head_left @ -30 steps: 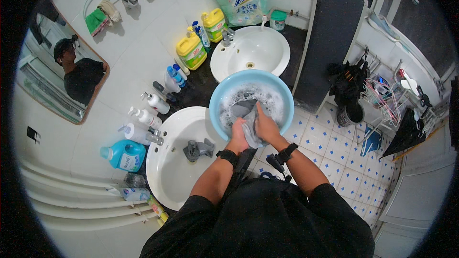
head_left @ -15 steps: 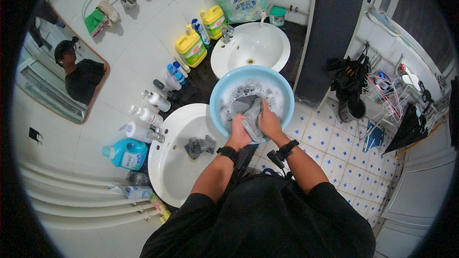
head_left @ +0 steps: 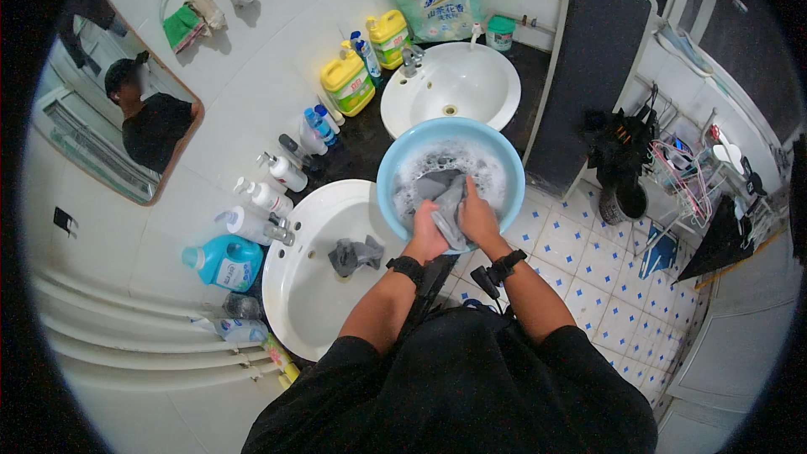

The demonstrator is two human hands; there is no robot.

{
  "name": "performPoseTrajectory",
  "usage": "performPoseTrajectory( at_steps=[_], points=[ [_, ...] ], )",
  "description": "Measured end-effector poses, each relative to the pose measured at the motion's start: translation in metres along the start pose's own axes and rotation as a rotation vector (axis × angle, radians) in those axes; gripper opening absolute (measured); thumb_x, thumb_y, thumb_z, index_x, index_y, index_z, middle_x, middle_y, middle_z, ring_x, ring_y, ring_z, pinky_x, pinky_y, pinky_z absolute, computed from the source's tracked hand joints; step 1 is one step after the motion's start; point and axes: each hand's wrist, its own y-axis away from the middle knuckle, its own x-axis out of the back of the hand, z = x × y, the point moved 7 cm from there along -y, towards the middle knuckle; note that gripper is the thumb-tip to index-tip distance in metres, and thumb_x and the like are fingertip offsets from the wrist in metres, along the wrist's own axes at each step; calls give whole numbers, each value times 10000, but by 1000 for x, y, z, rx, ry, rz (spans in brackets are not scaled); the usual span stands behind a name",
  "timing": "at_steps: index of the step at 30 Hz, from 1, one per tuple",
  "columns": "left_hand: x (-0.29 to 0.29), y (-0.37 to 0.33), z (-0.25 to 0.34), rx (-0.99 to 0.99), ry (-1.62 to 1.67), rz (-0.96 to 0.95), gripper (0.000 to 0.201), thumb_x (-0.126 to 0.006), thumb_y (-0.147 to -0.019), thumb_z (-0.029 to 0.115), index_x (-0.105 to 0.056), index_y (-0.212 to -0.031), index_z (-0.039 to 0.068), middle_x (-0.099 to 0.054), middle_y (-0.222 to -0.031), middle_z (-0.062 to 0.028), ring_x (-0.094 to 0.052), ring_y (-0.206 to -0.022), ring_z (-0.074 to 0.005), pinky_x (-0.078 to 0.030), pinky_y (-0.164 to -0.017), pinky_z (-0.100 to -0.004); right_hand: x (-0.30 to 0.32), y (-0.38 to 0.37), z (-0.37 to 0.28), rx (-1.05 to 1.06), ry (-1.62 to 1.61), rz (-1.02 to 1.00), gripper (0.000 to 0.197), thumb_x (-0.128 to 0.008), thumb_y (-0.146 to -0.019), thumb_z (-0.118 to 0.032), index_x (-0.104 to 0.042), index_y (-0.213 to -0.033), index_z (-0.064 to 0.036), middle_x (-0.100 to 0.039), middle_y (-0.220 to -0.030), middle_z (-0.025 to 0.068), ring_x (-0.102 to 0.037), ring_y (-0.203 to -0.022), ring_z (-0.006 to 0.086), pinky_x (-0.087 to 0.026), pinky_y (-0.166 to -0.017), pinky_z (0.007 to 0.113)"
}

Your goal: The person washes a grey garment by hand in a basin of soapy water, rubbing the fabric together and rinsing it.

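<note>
A light-blue plastic basin (head_left: 385,176) of foamy water (head_left: 494,170) stands in front of me, between two white sinks. Over its near side, my left hand (head_left: 429,234) and my right hand (head_left: 477,217) both grip a wet grey cloth (head_left: 449,217). The fingers of each hand are closed on it. Part of the cloth spreads into the suds, and its exact kind is unclear. In the near-left sink (head_left: 290,307) lies a crumpled dark grey cloth (head_left: 355,256), apart from my hands.
Beyond the basin is a second sink (head_left: 483,88). Pump bottles (head_left: 284,171), yellow jugs (head_left: 347,84) and a blue detergent bottle (head_left: 227,265) line the wall side. A dark board (head_left: 584,76) leans at right, near a waste bin (head_left: 622,202) and a cluttered rack (head_left: 685,160).
The whole view has shifted slightly, moving the scene a little to the right. Both hands keep hold of the grey cloth, with only slight movement of the fingers.
</note>
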Motion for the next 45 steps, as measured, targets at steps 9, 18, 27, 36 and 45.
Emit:
performPoseTrajectory(
  at_steps=[9, 18, 27, 36, 45],
  points=[
    [10, -3, 1, -66, 12, 64, 486, -409, -763, 284, -483, -1164, 20, -559, -1111, -117, -540, -995, -275, -400, -903, -406, 7, 7, -13, 17, 61, -58, 620, -463, -839, -135, -164, -1370, -23, -601, -753, 266, -581, -699, 431, -450, -656, 524],
    [28, -12, -1, -58, 45, 38, 490, -407, -780, 280, -468, -1192, 22, -545, -1144, -117, -529, -1023, -269, -387, -922, -407, 7, 8, -17, 47, 72, -36, 636, -474, -833, -141, -161, -1375, -30, -602, -768, 260, -583, -712, 422, -449, -652, 521],
    [17, -4, 0, -46, 44, 79, 495, -406, -777, 288, -472, -1192, 26, -548, -1141, -117, -531, -1017, -265, -393, -911, -398, 7, 8, -14, 37, 74, -26, 603, -447, -830, -142, -194, -1373, -67, -585, -738, 291, -567, -682, 454, -437, -643, 530],
    [23, -6, -2, -31, 26, 113, 489, -425, -766, 282, -480, -1181, 30, -554, -1115, -110, -537, -989, -263, -402, -895, -394, 8, 11, -13, 101, 33, -5, 571, -458, -840, -122, -219, -1351, -32, -580, -719, 289, -560, -673, 461, -432, -613, 522],
    [17, -6, -2, -38, 72, 94, 456, -435, -764, 279, -502, -1132, 18, -574, -1026, -114, -570, -872, -240, -468, -782, -358, 6, 9, -8, 62, 81, 10, 568, -466, -841, -125, -230, -1355, -76, -583, -748, 294, -560, -703, 464, -428, -642, 535]
  ],
)
